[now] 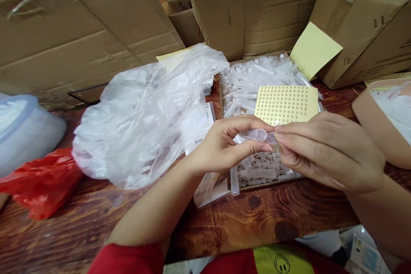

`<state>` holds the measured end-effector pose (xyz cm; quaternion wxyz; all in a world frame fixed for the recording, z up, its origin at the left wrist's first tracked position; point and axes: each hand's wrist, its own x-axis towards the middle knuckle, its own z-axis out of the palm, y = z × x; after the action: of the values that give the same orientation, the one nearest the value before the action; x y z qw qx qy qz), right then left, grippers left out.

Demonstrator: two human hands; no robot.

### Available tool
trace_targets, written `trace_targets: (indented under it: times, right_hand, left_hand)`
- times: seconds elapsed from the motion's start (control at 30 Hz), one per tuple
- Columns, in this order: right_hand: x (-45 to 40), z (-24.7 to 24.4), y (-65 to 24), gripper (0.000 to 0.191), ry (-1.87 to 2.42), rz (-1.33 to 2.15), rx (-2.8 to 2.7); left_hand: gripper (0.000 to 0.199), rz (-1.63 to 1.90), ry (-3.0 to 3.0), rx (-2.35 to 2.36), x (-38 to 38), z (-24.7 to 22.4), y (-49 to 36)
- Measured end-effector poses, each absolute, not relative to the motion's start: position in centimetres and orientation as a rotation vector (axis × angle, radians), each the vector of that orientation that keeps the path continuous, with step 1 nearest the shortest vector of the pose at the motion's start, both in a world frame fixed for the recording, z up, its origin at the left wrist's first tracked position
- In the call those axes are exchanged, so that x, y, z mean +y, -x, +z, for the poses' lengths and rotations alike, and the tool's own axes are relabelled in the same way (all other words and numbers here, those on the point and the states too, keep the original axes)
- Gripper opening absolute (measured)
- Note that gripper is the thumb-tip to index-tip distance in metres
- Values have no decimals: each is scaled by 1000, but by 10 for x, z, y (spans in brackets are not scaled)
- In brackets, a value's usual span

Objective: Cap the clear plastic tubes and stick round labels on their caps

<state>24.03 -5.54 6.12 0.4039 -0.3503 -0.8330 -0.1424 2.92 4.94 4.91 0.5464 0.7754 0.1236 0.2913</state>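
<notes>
My left hand (pixel 224 143) is closed around a clear plastic tube (pixel 257 135), its round end turned toward me. My right hand (pixel 334 150) pinches a second small clear piece (pixel 271 138) against that end; whether it is a cap or another tube I cannot make out. The fingertips of both hands meet here. Behind them a yellow sheet of small round stickers (pixel 285 100) lies on a shallow cardboard tray (pixel 221 94). Many clear tubes and small caps (pixel 257 174) fill the tray. One loose tube (pixel 234 180) leans over its front left edge.
A crumpled clear plastic bag (pixel 135 124) lies left of the tray, beside a red bag (pixel 48 184) and a pale tub (pixel 32 137). A beige bin (pixel 379 124) stands at right. Cardboard boxes (pixel 247 8) line the back of the wooden table (pixel 224 231).
</notes>
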Motion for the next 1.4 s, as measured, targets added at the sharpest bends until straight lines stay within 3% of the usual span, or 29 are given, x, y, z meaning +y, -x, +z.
trace_targets:
  times: [0.2, 0.43, 0.73, 1.03, 1.17, 1.3, 1.4]
  right_hand:
    - [-56, 62, -249, 28, 915, -267, -2175]
    - [-56, 65, -243, 18, 938, -307, -2170]
    - [-53, 60, -236, 18, 890, -359, -2119]
    - [-59, 56, -227, 14, 894, -307, -2105]
    - [-65, 56, -222, 10, 842, -227, -2218]
    - [-65, 49, -206, 25, 766, -189, -2374]
    - [-60, 42, -195, 17, 720, -171, -2512]
  left_hand:
    - [20, 705, -1802, 279, 49, 50, -30]
    - [21, 731, -1759, 226, 52, 46, -32]
    - [13, 603, -1571, 249, 51, 52, -33]
    - [31, 425, -1464, 319, 62, 57, -31]
    - [38, 599, -1487, 404, 77, 54, -31]
    - [40, 908, -1550, 544, 85, 50, -33]
    - [34, 964, -1620, 625, 84, 47, -34]
